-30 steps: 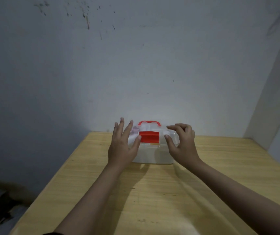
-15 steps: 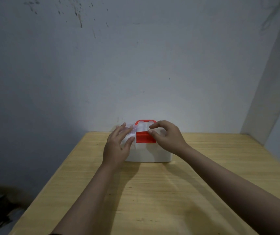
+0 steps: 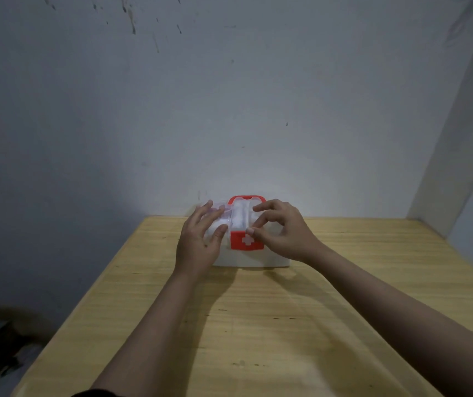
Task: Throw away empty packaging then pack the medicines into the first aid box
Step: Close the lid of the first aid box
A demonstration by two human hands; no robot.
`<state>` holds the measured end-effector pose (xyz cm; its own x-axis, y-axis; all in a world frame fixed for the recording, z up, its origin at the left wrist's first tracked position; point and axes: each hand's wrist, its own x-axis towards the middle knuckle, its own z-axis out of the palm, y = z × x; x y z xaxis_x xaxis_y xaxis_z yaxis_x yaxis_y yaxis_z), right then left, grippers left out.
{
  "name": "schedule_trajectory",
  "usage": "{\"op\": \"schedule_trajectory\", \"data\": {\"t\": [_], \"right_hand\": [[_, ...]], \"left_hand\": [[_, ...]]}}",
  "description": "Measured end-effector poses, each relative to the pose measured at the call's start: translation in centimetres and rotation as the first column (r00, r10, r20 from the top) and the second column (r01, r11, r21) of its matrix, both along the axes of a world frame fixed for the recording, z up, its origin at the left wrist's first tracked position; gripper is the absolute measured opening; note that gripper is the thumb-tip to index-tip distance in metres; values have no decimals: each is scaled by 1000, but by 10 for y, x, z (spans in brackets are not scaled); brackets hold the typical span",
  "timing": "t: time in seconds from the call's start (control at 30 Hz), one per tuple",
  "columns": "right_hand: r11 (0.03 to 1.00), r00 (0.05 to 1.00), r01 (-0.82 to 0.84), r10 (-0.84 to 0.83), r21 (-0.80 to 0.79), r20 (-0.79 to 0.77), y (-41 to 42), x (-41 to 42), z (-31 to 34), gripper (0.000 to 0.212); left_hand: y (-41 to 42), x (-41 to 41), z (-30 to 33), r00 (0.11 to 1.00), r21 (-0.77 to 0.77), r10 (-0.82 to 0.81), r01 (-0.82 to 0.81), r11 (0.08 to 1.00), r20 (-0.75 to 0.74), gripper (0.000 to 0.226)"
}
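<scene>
On first aid box [image 3: 251, 257], both half-open hands [image 3: 243, 236].

bare table [image 3: 258, 325] in front, wall [image 3: 258, 124] close behind first aid box [image 3: 255, 260] (far edge)

The worktop [image 3: 258, 325] is pale grained wood, matt; the first aid box [image 3: 246, 257] smooth white plastic with a clear glossy lid [image 3: 241, 216].

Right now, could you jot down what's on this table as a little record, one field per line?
table: wooden, set against a wall
box: white, at the far edge
latch: red with a white cross, folded down on the front
handle: red, on top
left hand: open, on the box's left side
right hand: fingertips at the latch's top
loose medicines or packaging: none visible
</scene>
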<state>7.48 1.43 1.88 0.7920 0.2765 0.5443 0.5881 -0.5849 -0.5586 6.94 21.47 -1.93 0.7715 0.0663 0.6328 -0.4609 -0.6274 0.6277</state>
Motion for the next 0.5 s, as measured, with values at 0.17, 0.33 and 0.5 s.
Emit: {"op": "schedule_trajectory", "data": {"t": [0.17,0.33,0.5], "right_hand": [[989,990,86,-72,-119,119,2,2,-8,45],[966,965,174,-128,-193,227,7,3,-17,55],[957,952,197,-134,-213,276,7,4,-21,52]], "left_hand": [[-1,0,1,1000,3,1,-1,1000,1,38],[0,0,0,1000,1,-1,1,1000,3,38],[0,2,-2,1000,3,-6,6,1000,17,38]]}}
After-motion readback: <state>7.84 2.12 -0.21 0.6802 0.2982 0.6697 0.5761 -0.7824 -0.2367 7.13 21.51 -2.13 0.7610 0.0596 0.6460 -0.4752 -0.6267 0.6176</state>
